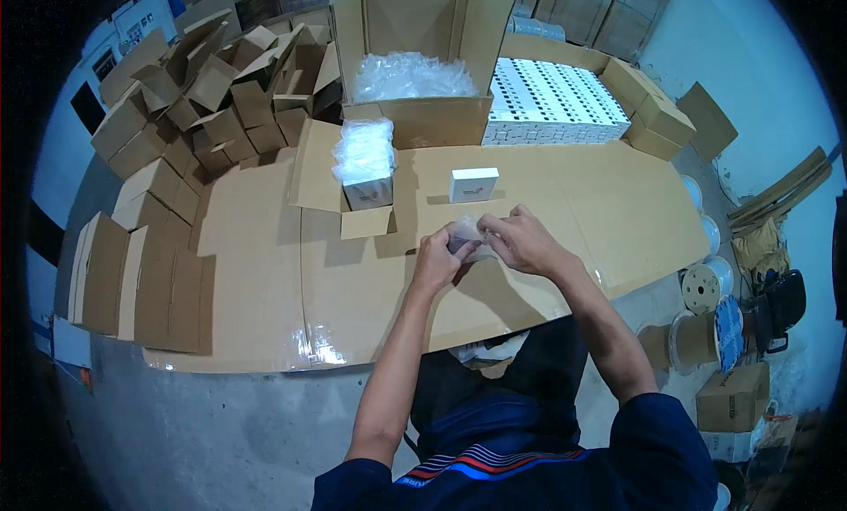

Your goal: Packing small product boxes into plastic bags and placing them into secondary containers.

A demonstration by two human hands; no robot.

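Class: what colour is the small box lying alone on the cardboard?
White small box; head view.

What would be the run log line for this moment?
hands: left, right both on clear plastic bag | nearby: small white box | surface: flattened cardboard

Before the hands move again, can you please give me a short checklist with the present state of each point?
1. Both hands on the clear plastic bag: left hand and right hand pinch it: ok.
2. Bag contents visible: cannot tell.
3. Small white box within reach, lying apart on the cardboard sheet: ok.
4. Small open carton holds a bag stack: ok.
5. Large carton open: ok.
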